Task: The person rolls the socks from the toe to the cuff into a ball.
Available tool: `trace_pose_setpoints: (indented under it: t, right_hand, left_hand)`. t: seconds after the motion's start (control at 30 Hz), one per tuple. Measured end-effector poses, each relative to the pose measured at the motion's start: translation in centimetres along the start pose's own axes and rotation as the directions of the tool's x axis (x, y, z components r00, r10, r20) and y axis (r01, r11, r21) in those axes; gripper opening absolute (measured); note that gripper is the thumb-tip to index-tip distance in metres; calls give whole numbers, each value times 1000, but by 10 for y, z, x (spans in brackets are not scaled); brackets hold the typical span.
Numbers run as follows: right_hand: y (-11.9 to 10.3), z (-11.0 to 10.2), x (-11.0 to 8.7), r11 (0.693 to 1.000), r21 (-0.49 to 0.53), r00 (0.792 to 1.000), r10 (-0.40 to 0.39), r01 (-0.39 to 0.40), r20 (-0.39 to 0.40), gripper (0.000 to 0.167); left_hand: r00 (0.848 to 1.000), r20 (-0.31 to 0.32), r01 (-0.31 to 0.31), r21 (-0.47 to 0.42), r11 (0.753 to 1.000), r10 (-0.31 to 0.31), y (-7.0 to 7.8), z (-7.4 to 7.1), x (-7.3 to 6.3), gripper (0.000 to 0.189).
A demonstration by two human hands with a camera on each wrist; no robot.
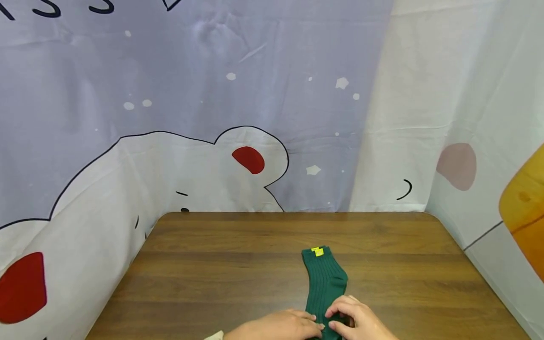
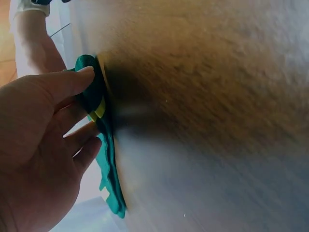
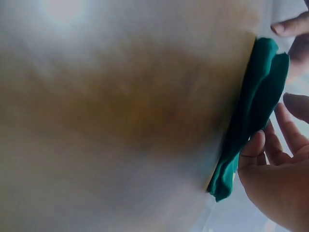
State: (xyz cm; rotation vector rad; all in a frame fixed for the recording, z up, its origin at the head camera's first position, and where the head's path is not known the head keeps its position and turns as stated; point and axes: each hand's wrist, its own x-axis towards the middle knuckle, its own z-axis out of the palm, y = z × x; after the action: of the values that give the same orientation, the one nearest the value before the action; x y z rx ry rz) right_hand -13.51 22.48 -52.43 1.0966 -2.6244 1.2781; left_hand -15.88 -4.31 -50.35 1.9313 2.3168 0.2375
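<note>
Green socks (image 1: 323,278) lying on the wooden surface (image 1: 212,274), two layers stacked. Near end sits between the hands; rest runs out ahead of them, cuffs farthest off, yellow labels (image 1: 318,252) at that end.

Left hand (image 1: 282,325): fingers loosely extended, tips on the near part of the socks from the left side. Not clenched.

Right hand (image 1: 361,322): at the socks' right edge, fingers loosely bent, thumb apart from them, no pinch visible. Can't tell how firmly it touches.

Printed cloth (image 1: 297,94) hangs beyond the hands, behind the surface.
</note>
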Motion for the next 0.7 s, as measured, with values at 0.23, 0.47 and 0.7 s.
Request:
trace_pose_setpoints:
  t: [0.23,0.47,0.7]
  right_hand:
    - [4,6,-9,991,-63,993,-113,114,26,7]
    - [16,10,-10,915,-178,931,-363,362,30,18]
    - [17,11,-12,875,-278,918,-384,396,100,21]
  left_hand:
    - [1000,27,-2,-15,1000,3,-2,-2,1,33]
    - [999,33,-8,12,1000,8,-2,-2,2,35]
    - [1000,27,1,27,1000,-2,0,-1,4,34]
